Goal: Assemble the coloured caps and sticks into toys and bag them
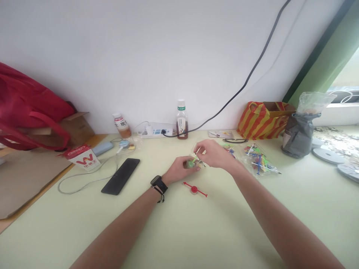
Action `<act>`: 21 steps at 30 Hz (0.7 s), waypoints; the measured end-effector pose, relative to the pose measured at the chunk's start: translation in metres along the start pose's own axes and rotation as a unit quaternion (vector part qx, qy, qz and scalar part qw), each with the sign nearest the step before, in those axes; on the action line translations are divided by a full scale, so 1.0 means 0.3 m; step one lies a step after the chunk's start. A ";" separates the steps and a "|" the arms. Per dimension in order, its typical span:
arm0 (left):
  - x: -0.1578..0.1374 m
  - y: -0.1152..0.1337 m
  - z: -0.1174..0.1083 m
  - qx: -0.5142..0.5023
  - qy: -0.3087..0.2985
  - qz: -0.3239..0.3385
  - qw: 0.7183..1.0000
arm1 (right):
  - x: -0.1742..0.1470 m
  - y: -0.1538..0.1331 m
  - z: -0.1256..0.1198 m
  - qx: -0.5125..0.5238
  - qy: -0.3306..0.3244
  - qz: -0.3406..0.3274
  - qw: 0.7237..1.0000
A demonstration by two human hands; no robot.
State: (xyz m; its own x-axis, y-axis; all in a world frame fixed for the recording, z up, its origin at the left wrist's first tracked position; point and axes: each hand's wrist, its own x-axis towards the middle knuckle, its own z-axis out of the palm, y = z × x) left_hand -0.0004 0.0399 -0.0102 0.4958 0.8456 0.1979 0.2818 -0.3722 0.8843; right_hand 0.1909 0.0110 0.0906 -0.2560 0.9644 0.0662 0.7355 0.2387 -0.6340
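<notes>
My left hand (181, 169), with a dark watch on its wrist, is curled around a small green round piece (190, 164). Some clear plastic and small bits show by its fingertips. Just above and to the right, my right hand (210, 153) is closed in a pinch; whatever it grips is too small to make out. A thin bright green strip (194, 159) stands between the two hands. On the table in front of them lies a red arrow spinner (194, 189), apart from both hands.
Right of my hands are a clear bag of colourful plastic arrows (259, 160), glasses (235, 141) and a striped bag (260, 119). A dark bottle (182, 123) stands by the power strip (158, 130). Leftward lie a black phone-like slab (120, 176) and a red-white box (82, 158).
</notes>
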 end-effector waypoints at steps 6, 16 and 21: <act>0.001 -0.002 -0.007 0.024 -0.023 0.021 0.999 | -0.003 -0.002 -0.019 -0.048 0.042 -0.010 0.998; 0.005 -0.012 -0.009 0.006 -0.028 0.016 0.999 | -0.025 -0.020 -0.007 -0.006 -0.101 0.015 0.995; 0.003 -0.002 -0.014 -0.016 -0.016 0.014 1.000 | -0.030 -0.008 -0.023 -0.047 -0.062 -0.028 0.997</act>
State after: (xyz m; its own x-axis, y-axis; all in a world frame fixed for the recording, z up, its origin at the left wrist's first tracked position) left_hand -0.0036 0.0423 -0.0087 0.5294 0.8223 0.2086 0.2416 -0.3819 0.8921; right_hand 0.1957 0.0024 0.0970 -0.3690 0.9294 0.0003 0.7724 0.3068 -0.5561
